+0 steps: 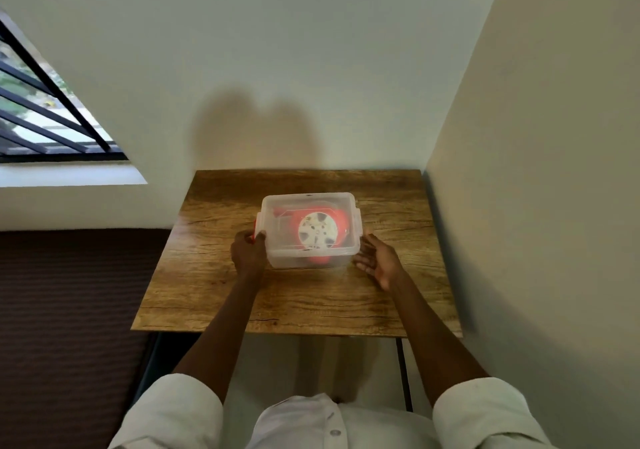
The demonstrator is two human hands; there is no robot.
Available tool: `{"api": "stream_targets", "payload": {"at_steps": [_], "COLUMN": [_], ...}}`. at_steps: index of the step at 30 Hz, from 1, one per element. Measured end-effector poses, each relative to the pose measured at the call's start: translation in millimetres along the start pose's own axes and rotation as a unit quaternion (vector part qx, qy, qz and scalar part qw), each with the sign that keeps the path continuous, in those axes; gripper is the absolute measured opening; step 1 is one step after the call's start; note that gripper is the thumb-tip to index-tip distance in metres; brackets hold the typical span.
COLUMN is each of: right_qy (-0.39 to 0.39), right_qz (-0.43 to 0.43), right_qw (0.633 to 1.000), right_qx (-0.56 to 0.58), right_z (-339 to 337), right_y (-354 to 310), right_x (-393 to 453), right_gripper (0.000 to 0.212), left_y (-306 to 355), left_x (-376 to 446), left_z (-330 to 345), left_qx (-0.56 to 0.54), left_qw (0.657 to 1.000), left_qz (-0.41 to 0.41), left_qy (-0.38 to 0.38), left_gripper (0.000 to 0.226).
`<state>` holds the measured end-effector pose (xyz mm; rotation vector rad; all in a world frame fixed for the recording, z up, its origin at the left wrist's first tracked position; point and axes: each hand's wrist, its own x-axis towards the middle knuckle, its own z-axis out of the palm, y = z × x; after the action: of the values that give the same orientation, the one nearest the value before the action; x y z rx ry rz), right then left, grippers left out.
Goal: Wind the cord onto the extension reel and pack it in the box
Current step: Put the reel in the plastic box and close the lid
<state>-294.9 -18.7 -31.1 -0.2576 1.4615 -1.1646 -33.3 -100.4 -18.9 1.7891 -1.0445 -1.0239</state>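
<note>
Left hand: our left hand is at the box's left side, fingers curled round the near end of the side latch, thumb up by the lid's edge; we have hold of it.
Right hand: our right hand lies just beside the box's right wall, palm turned inward, fingers straight and relaxed; it holds nothing, and we cannot tell whether the fingertips touch the plastic.
Box: we see the clear plastic box standing on the table, toward its far half, with its lid on.
Reel: we see the orange extension reel inside the box, lying flat, its white hub facing up through the lid.
Cord: we cannot make it out through the cloudy plastic.
Table: the wooden table stands in a corner, against both walls.
Sleeves: our white sleeves are rolled up above the forearms.
Window: a barred window is at the far left.
</note>
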Motion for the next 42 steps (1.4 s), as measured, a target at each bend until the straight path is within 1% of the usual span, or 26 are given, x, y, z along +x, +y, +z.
{"api": "stream_targets", "payload": {"at_steps": [3, 5, 10, 16, 18, 21, 24, 28, 32, 35, 36, 37, 38, 39, 40, 42], "right_qy": [-0.035, -0.059, -0.088, -0.104, -0.114, -0.108, -0.092, -0.050, 0.009, 0.049, 0.056, 0.060, 0.061, 0.063, 0.064, 0.070], "right_qz": [0.013, 0.022, 0.042, 0.051, 0.048, 0.043, 0.031, -0.027, -0.050, -0.052, -0.057, -0.063, -0.066, -0.065, -0.060, -0.050], "right_qw": [0.999, 0.998, 0.995, 0.993, 0.991, 0.992, 0.994, 0.997, 0.996, 0.996, 0.996, 0.996, 0.996, 0.996, 0.996, 0.996], "right_qx": [0.000, -0.011, -0.017, 0.028, 0.048, 0.057, 0.055, 0.059, 0.072, 0.052, 0.044, 0.035, 0.025, 0.013, 0.001, -0.020], "right_z": [3, 8, 32, 49, 55, 56, 53, 53, 47, 36, 32, 27, 24, 19, 16, 9], "right_y": [5, 8, 22, 45, 52, 61, 63, 47, 23, 4, -2, -7, -12, -16, -20, -29], "right_x": [-3, -7, -18, -35, -37, -37, -34, -29, -20, -6, -1, 3, 7, 12, 16, 24], "right_gripper": [0.037, 0.036, 0.042, 0.042, 0.041, 0.041, 0.037, 0.023, 0.018, 0.013, 0.011, 0.011, 0.012, 0.013, 0.014, 0.019], "left_y": [4, 10, 26, 32, 36, 39, 37, 41, 35, 24, 22, 20, 18, 16, 14, 10], "left_x": [17, 30, 53, 68, 71, 75, 81, 77, 74, 66, 60, 55, 50, 44, 39, 32], "left_z": [-9, -17, -25, -27, -28, -31, -35, -38, -50, -55, -54, -53, -53, -52, -52, -51], "left_qx": [0.031, 0.072, 0.180, 0.239, 0.244, 0.247, 0.213, 0.138, 0.097, 0.037, 0.016, -0.003, -0.022, -0.045, -0.072, -0.138], "left_qw": [0.999, 0.996, 0.978, 0.964, 0.962, 0.962, 0.971, 0.982, 0.979, 0.975, 0.973, 0.971, 0.970, 0.969, 0.969, 0.963], "left_qz": [0.026, 0.046, 0.100, 0.110, 0.108, 0.096, 0.070, 0.021, -0.033, -0.069, -0.079, -0.084, -0.088, -0.095, -0.107, -0.135], "left_qy": [0.000, -0.012, -0.039, -0.045, -0.049, -0.061, -0.084, -0.128, -0.176, -0.208, -0.217, -0.225, -0.226, -0.222, -0.211, -0.190], "left_gripper": [0.036, 0.037, 0.035, 0.036, 0.036, 0.038, 0.037, 0.034, 0.045, 0.058, 0.058, 0.053, 0.041, 0.030, 0.025, 0.031]}}
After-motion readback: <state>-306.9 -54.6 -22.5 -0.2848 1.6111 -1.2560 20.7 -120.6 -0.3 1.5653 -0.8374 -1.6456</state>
